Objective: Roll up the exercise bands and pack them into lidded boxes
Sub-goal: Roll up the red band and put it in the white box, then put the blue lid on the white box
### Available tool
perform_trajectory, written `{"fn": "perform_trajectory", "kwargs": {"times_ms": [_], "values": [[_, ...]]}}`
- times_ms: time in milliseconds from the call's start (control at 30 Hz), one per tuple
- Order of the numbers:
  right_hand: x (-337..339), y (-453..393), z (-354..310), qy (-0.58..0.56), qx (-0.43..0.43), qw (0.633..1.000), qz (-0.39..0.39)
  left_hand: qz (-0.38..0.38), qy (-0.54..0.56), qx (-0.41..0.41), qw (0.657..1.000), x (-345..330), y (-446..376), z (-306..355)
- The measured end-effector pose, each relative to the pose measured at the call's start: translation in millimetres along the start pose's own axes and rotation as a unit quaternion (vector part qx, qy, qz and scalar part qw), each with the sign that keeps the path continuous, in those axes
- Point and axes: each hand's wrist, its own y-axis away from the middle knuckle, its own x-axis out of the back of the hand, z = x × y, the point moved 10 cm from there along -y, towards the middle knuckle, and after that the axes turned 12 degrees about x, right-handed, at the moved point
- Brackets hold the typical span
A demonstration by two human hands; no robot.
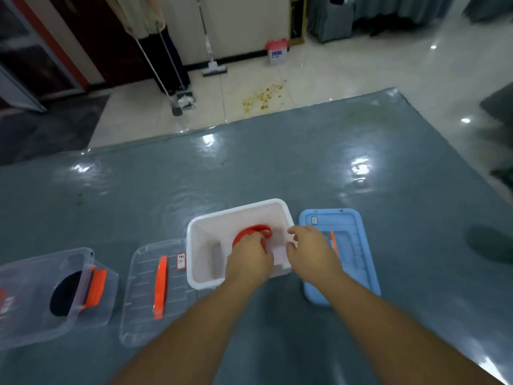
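Left hand (249, 255) is down inside the white box (206, 226), fingers curled over the coiled red band (254, 230), which sits in the box's far half, just beyond the knuckles; looks like a grip on the coil, though the fingertips are hidden behind the hand. Right hand (312, 250) hovers at the box's right wall, fingers loosely spread and half-bent, holding nothing; whether it actually touches the rim, can't tell. Directly under and right of the right hand: blue lid (358, 245) lying flat on the grey mat (277, 168), with an orange handle (334, 241) partly hidden by the hand. Left of the left hand: clear lid (144, 301) flat on the mat, orange handle strip along its middle, just beside the white box. Further left: clear box (41, 295), open, with a black band (65, 294) rolled up inside and an orange latch on its near-right wall. Frame is motion-blurred, fine detail soft.
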Motion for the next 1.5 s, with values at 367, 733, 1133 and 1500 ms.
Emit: {"fn": "perform_trajectory", "kwargs": {"times_ms": [367,733,1133,1500], "values": [[29.1,94.1,131.4,-0.037,-0.153,0.987,0.019,-0.021,-0.135,-0.147,0.98,-80.6,86.5,88.7],[9.8,112.8,185.2,-0.063,-0.204,0.977,-0.011,-0.087,-0.157,-0.066,0.981,-139.6,80.2,48.0],[-18.4,26.7,176.8,-0.021,-0.139,0.99,-0.023,-0.13,-0.119,-0.001,0.984,-172.9,51.1,15.0],[-16.5,22.7,201.3,-0.002,-0.199,0.98,-0.02,-0.173,-0.139,-0.012,0.975,-182.5,64.8,12.9]]}}
